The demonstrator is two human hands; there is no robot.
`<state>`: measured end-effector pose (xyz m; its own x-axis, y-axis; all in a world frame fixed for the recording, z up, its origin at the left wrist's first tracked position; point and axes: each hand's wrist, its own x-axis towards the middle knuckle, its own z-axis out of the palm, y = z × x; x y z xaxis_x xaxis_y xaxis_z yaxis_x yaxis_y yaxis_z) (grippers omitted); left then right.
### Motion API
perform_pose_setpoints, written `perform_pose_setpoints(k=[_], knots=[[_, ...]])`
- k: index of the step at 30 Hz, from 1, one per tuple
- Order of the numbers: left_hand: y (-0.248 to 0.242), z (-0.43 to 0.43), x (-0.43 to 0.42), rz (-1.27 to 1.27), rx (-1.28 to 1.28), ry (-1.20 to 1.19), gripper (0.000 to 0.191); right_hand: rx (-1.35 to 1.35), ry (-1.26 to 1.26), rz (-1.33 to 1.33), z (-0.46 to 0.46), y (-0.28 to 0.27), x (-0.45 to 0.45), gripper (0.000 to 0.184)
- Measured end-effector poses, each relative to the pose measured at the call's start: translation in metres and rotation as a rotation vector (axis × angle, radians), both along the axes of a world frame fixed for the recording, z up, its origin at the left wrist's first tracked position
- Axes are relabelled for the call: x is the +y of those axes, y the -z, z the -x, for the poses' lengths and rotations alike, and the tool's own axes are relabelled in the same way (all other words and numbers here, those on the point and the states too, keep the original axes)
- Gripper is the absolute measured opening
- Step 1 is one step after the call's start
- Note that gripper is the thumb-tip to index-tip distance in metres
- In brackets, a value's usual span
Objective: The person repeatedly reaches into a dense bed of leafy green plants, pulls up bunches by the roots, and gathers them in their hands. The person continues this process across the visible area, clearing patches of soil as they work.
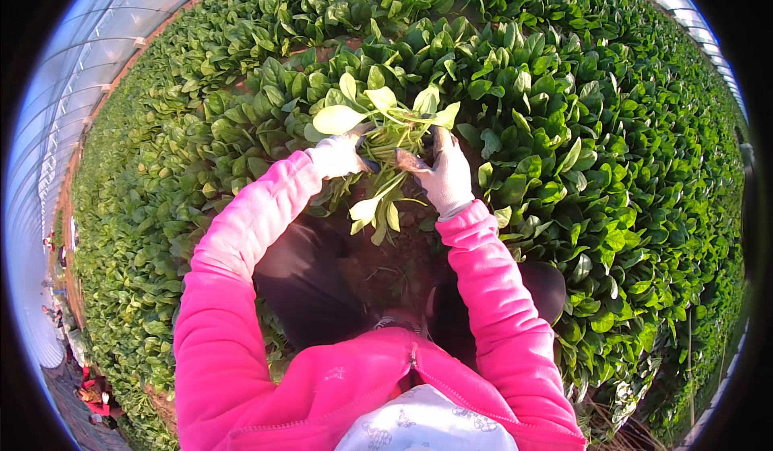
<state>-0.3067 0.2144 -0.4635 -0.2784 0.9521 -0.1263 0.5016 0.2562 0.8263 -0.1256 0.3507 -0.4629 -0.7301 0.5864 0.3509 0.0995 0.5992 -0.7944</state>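
A bunch of leafy greens [386, 140], which looks like spinach, is held up between my two gloved hands. My left hand [339, 156], in a whitish glove with darkened fingers, grips the stems from the left side. On the right side, my right hand [445, 176] has its thumb and fingers around the bunch; its glove is soiled at the fingertips. Pale leaf undersides show above the hands. A few loose leaves [377, 209] hang below them over bare soil [398, 264]. What lies in the dark gap inside my right hand cannot be made out.
Dense rows of leafy plants [580, 149] surround me ahead and on both sides. My bent knees [308, 282] flank the soil patch. A curved greenhouse wall [90, 70] of film and ribs runs along the left. Far lower left, a person in red [93, 393] is visible.
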Motion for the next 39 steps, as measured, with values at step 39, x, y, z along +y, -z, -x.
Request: perform_pose_setpoints(k=[39], knots=[[0.056,0.016,-0.077,-0.179,0.139,-0.417,0.028,-0.736,-0.756,0.481,-0.012,-0.046,0.032,0.035]])
